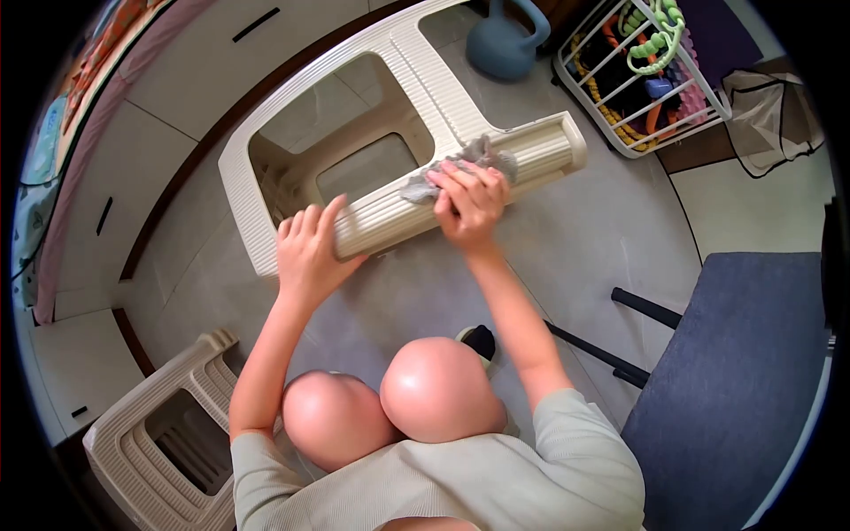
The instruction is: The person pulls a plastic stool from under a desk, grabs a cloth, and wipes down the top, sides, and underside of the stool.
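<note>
A cream plastic frame with large openings and a ribbed, rounded near edge lies on the grey floor in front of my knees. My right hand presses a crumpled grey cloth onto that ribbed edge, right of its middle, with the fingers bent over the cloth. At the left end of the same edge is my left hand, its fingers apart and the thumb side against the plastic. Part of the cloth is hidden under my right fingers.
A second cream plastic piece stands at lower left. Beyond the frame are a blue-grey kettlebell and a white wire basket of coloured items. A dark blue padded seat with black legs is at right, white drawers at upper left.
</note>
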The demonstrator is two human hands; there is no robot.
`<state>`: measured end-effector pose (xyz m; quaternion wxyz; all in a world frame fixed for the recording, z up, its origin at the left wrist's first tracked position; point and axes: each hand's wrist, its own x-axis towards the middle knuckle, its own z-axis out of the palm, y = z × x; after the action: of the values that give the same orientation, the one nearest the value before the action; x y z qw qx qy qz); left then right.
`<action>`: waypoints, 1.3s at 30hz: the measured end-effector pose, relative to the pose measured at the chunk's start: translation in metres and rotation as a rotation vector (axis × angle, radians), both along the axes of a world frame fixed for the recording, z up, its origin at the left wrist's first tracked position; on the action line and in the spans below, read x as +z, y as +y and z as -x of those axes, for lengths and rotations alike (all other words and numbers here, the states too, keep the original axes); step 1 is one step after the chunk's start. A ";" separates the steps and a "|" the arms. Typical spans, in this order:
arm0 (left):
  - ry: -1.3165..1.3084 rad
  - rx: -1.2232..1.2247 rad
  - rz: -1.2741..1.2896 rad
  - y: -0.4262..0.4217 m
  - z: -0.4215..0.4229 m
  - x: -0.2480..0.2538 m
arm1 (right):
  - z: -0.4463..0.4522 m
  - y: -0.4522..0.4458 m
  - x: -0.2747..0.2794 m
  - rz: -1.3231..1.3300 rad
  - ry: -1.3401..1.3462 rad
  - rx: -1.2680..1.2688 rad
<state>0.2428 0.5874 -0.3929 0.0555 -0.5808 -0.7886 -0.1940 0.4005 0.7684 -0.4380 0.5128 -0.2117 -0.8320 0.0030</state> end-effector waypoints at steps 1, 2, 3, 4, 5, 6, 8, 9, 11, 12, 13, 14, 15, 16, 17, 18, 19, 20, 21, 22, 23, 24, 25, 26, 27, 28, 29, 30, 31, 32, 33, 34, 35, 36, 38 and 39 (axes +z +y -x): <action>-0.023 -0.064 0.070 0.009 -0.004 0.009 | 0.002 -0.005 -0.002 0.007 -0.015 0.028; -0.032 -0.101 0.063 0.021 -0.012 0.013 | 0.002 -0.009 -0.002 0.022 -0.034 0.046; -0.041 -0.136 0.052 0.036 -0.020 0.016 | 0.002 -0.012 -0.001 0.034 -0.053 0.065; -0.051 -0.171 0.040 0.049 -0.028 0.018 | 0.001 -0.013 -0.001 0.045 -0.073 0.084; -0.068 -0.200 0.019 0.062 -0.034 0.013 | -0.001 -0.013 -0.006 0.059 -0.072 0.096; -0.069 -0.195 0.021 0.074 -0.040 0.011 | -0.004 -0.010 -0.012 0.047 -0.087 0.109; -0.068 -0.189 0.031 0.094 -0.050 0.006 | -0.012 -0.002 -0.022 0.028 -0.116 0.130; -0.044 -0.187 0.005 0.101 -0.051 0.002 | -0.017 0.001 -0.019 0.032 -0.151 0.139; -0.068 -0.167 -0.022 0.106 -0.054 -0.001 | -0.025 0.013 -0.012 -0.007 -0.156 0.140; -0.079 -0.157 -0.031 0.107 -0.056 -0.001 | -0.030 0.020 -0.009 -0.023 -0.157 0.140; -0.065 -0.144 -0.052 0.109 -0.055 -0.004 | -0.034 0.029 -0.006 -0.001 -0.147 0.090; -0.042 -0.148 -0.033 0.109 -0.055 -0.004 | -0.039 0.040 -0.004 0.022 -0.138 0.041; -0.022 -0.153 -0.012 0.108 -0.055 -0.003 | -0.045 0.050 -0.001 0.047 -0.131 -0.007; -0.002 -0.157 0.007 0.108 -0.055 -0.002 | -0.051 0.062 0.002 0.082 -0.094 -0.019; 0.019 -0.154 0.013 0.107 -0.056 -0.001 | -0.057 0.074 0.006 0.117 -0.055 -0.031; 0.027 -0.149 0.016 0.109 -0.057 -0.001 | -0.059 0.080 0.009 0.151 -0.016 -0.042; 0.035 -0.144 0.021 0.110 -0.058 -0.001 | -0.057 0.078 0.010 0.166 -0.004 -0.047; 0.041 -0.140 0.027 0.110 -0.059 -0.001 | -0.053 0.073 0.008 0.184 -0.002 -0.068; 0.042 -0.145 0.037 0.111 -0.060 0.000 | -0.048 0.066 0.006 0.201 0.000 -0.086; 0.042 -0.148 0.046 0.111 -0.060 0.001 | -0.042 0.059 0.004 0.217 0.001 -0.104; 0.042 -0.153 0.057 0.111 -0.059 0.002 | -0.039 0.048 -0.004 0.192 -0.060 -0.067; 0.051 -0.153 0.030 0.111 -0.059 -0.002 | -0.035 0.034 -0.008 0.179 -0.097 0.003; 0.061 -0.151 0.001 0.111 -0.059 -0.007 | -0.030 0.019 -0.013 0.159 -0.106 0.034; 0.071 -0.147 -0.030 0.111 -0.059 -0.009 | -0.026 0.010 -0.017 0.137 -0.115 0.066; 0.055 -0.151 -0.032 0.111 -0.059 -0.010 | -0.027 0.012 -0.019 0.107 -0.123 0.092; 0.039 -0.156 -0.034 0.110 -0.058 -0.010 | -0.030 0.018 -0.019 0.076 -0.131 0.118; 0.024 -0.160 -0.038 0.110 -0.058 -0.010 | -0.033 0.024 -0.019 0.044 -0.138 0.144; 0.020 -0.165 -0.021 0.110 -0.058 -0.008 | -0.039 0.035 -0.016 0.064 -0.132 0.120; 0.015 -0.169 -0.004 0.109 -0.058 -0.005 | -0.046 0.047 -0.011 0.085 -0.127 0.097; 0.011 -0.170 0.012 0.109 -0.058 -0.003 | -0.050 0.057 -0.006 0.104 -0.121 0.077; 0.013 -0.167 0.016 0.109 -0.059 -0.002 | -0.052 0.064 -0.003 0.129 -0.063 0.020; 0.015 -0.162 0.020 0.110 -0.060 -0.001 | -0.053 0.069 -0.001 0.155 -0.005 -0.035; 0.015 -0.157 0.027 0.109 -0.061 -0.001 | -0.051 0.071 0.001 0.183 0.052 -0.090; 0.018 -0.156 0.021 0.109 -0.061 0.000 | -0.046 0.066 0.000 0.193 0.030 -0.084; 0.023 -0.155 0.010 0.110 -0.060 -0.001 | -0.036 0.044 -0.002 0.214 -0.016 -0.076; 0.017 -0.152 -0.013 0.111 -0.060 -0.003 | -0.033 0.033 -0.002 0.198 -0.093 -0.036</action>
<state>0.3023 0.6986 -0.3964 0.0512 -0.6403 -0.7404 -0.1979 0.4339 0.8011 -0.4405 0.4503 -0.2763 -0.8464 0.0663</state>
